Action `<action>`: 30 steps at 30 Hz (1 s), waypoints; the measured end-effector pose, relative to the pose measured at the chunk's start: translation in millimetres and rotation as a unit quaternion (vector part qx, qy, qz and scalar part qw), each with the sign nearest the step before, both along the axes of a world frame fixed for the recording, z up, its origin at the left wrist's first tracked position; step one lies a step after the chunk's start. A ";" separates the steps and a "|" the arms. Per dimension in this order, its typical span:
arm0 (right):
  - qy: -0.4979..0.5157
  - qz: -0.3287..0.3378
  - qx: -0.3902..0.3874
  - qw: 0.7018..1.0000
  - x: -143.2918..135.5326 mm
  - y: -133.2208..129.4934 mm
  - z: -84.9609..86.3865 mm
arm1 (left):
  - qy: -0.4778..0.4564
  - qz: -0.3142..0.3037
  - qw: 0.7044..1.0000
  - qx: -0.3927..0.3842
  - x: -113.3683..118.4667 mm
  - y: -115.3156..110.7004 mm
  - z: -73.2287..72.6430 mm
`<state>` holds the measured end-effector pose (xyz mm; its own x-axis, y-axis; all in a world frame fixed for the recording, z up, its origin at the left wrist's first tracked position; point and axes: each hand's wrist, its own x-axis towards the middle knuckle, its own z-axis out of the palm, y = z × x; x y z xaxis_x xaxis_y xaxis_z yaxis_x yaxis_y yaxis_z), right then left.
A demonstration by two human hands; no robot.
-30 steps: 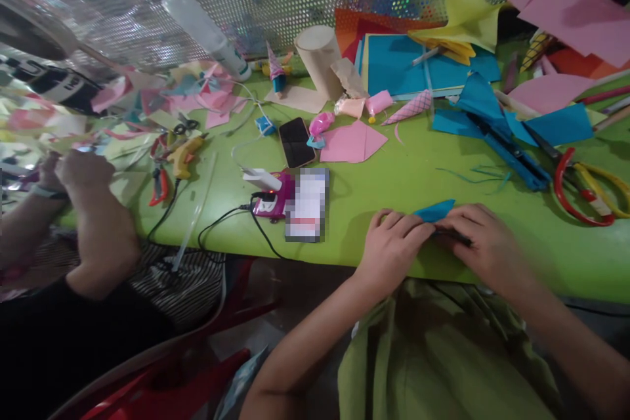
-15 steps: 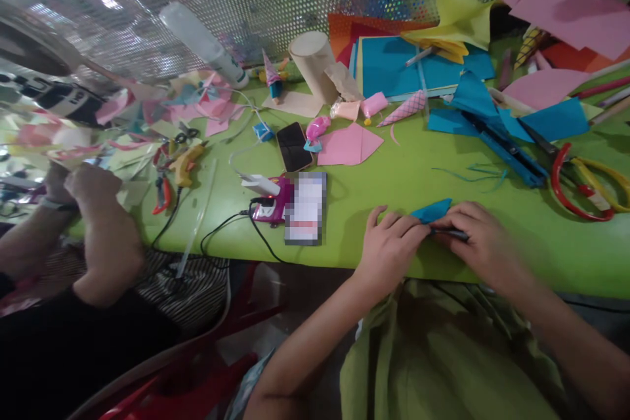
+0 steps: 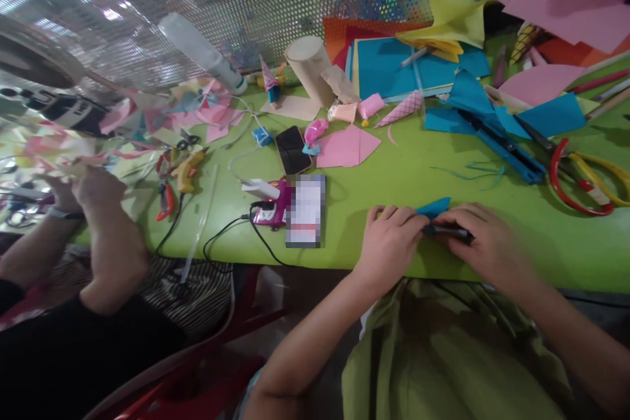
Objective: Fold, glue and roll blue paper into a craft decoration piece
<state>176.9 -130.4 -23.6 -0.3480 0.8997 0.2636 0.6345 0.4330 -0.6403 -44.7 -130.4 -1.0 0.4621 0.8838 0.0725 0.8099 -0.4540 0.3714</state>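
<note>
Close to the table's front edge, my left hand (image 3: 394, 236) is closed with its fingertips on a small piece of blue paper (image 3: 434, 207). From the other side my right hand (image 3: 480, 236) meets it, fingers curled around a slim dark pen-like stick (image 3: 453, 231). One end of the stick reaches to my left fingertips, beneath the paper. Both hands cover most of the paper, so its full shape is hidden. To the right lie a blue utility knife (image 3: 509, 147) and scissors (image 3: 558, 174) with red and yellow handles.
Left of my hands are a phone with a lit screen (image 3: 306, 210), a purple power strip (image 3: 278, 207) with cables, and a dark phone (image 3: 294, 149). Behind stand a cardboard tube (image 3: 312, 69) and coloured paper sheets (image 3: 384, 69). A co-worker's hands (image 3: 96, 190) are at far left.
My hands stay together on the blue paper, with small shifts of the fingers; the dark stick shows slightly more. The co-worker's hands have moved a little. The whole view has shifted slightly.
</note>
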 end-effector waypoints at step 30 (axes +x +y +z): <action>-0.106 0.031 0.086 0.990 -1.0 4.5 1.7 | -0.036 0.032 0.996 -0.070 2.4 13.6 5.1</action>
<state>175.9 -125.9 -21.9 -0.4649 0.8233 0.3256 0.7162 0.5659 -0.4084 -42.3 -116.8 4.1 0.4034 0.9147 -0.0226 0.8043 -0.3427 0.4853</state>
